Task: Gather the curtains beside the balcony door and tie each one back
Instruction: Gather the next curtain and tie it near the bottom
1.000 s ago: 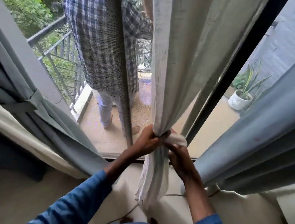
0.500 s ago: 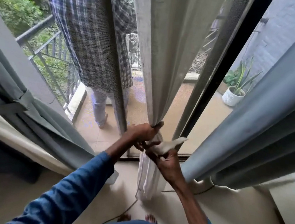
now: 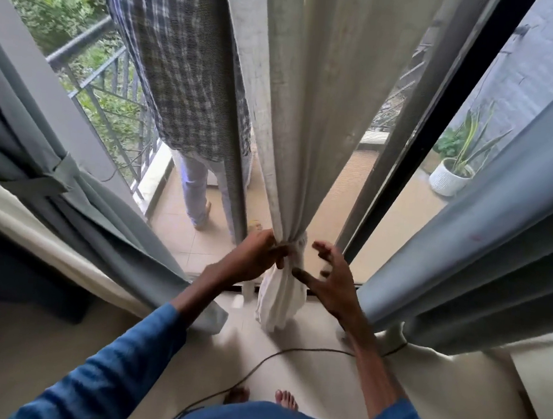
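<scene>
A pale beige curtain (image 3: 310, 118) hangs in the middle of the balcony doorway, gathered into a narrow bunch with a white band (image 3: 298, 246) wrapped around it low down. My left hand (image 3: 257, 257) pinches the bunch at the band from the left. My right hand (image 3: 332, 281) hovers just right of it, fingers spread, holding nothing. A grey curtain (image 3: 79, 192) on the left is bound with a grey tie (image 3: 61, 173). Another grey curtain (image 3: 485, 247) hangs loose on the right.
A person in a checked shirt (image 3: 179, 77) stands on the balcony behind the mesh door. A potted plant (image 3: 451, 178) sits at the right outside. The dark door frame (image 3: 416, 161) runs diagonally. A cable (image 3: 254, 371) crosses the floor near my bare feet.
My right hand has let go of the white band's end and opened, drawing slightly right. The band now sits wrapped around the beige curtain. My left hand still holds the bunch.
</scene>
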Tool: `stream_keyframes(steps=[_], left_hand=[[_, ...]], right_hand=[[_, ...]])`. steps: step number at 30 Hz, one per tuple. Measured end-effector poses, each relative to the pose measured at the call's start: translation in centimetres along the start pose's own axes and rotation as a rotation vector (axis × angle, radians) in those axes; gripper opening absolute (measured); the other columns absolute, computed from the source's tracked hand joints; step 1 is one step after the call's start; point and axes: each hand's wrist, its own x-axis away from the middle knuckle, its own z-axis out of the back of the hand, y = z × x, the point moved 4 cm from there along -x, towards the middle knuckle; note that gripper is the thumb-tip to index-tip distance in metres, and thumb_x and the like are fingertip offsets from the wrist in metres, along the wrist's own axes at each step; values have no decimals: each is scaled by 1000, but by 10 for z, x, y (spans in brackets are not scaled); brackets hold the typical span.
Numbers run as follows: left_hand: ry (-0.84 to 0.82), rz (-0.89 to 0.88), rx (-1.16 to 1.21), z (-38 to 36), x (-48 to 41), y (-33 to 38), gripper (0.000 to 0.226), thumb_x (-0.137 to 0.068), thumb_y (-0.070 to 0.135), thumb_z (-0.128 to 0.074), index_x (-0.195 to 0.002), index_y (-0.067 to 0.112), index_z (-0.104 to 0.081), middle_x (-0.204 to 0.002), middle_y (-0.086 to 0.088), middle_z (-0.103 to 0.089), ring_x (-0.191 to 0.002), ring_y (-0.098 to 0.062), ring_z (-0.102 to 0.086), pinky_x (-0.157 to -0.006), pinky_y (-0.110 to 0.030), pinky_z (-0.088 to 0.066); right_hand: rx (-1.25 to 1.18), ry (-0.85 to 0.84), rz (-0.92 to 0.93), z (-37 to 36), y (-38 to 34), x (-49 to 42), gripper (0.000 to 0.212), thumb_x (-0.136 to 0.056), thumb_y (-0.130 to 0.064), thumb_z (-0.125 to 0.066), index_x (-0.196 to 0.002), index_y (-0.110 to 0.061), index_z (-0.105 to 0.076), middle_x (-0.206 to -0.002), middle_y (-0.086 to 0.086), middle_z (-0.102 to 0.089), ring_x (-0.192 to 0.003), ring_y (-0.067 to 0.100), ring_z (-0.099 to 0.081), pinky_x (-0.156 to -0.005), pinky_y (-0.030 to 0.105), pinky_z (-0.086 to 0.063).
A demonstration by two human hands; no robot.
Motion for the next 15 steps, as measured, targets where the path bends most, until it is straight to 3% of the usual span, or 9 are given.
stream_keyframes(steps=[2,4,6,8,10,12,13,15], left_hand=[[15,-22,27,3,5,2,35,-102,12,-57,-79,39,-56,-56,10,-56,-47,3,-48,-53,-14,-36],[3,-63,6,4,12,5,43,-103,12,-55,-71,40,-49,-56,13,-50,-51,3,-47,-56,-12,-36],[-37,-96,5,6,19,5,47,-102,7,-55,-70,41,-49,-59,14,-49,-54,3,-47,-58,-12,-36],[-58,-94,5,13,25,-2,43,-102,11,-56,-69,40,-53,-59,13,-52,-55,3,-47,-59,-19,-39],[-68,-86,22,25,32,-11,31,-102,20,-58,-74,31,-63,-61,11,-56,-58,2,-49,-60,-24,-43],[-58,-83,78,41,40,-26,20,-100,28,-60,-94,19,-76,-63,9,-60,-62,-2,-53,-63,-26,-46],[-46,-76,82,49,42,-34,24,-99,33,-61,-103,17,-78,-64,8,-63,-64,-2,-54,-64,-28,-47],[0,-53,28,62,44,-47,25,-96,37,-63,-102,18,-79,-69,8,-70,-65,-5,-59,-69,-34,-51]], right_hand=[[35,-61,121,-7,-17,-10,86,-70,-25,-94,-142,-16,-47,-137,-12,-56,-125,-4,-51,-94,11,-44],[43,-93,154,-19,-27,-18,73,-68,-22,-95,-129,-12,-55,-119,-13,-65,-111,-10,-58,-90,12,-48],[21,-124,146,-28,-31,-25,46,-73,-33,-90,-107,-13,-67,-98,-7,-75,-95,7,-71,-84,38,-58],[-25,-162,155,-35,-27,-26,39,-80,-45,-81,-95,-10,-73,-87,3,-77,-87,26,-74,-76,52,-57],[-69,-210,148,-41,-24,-21,35,-85,-42,-77,-91,-8,-75,-87,-1,-77,-84,18,-71,-75,44,-57],[-110,-274,110,-44,-24,-12,23,-89,-24,-73,-90,-1,-77,-83,-9,-74,-81,3,-66,-76,28,-52],[-122,-314,96,-45,-24,-9,19,-91,-15,-71,-90,4,-76,-84,-7,-74,-81,0,-65,-77,23,-50],[-150,-387,72,-45,-26,-4,17,-95,-4,-67,-92,11,-73,-88,4,-73,-85,1,-66,-81,19,-49]])
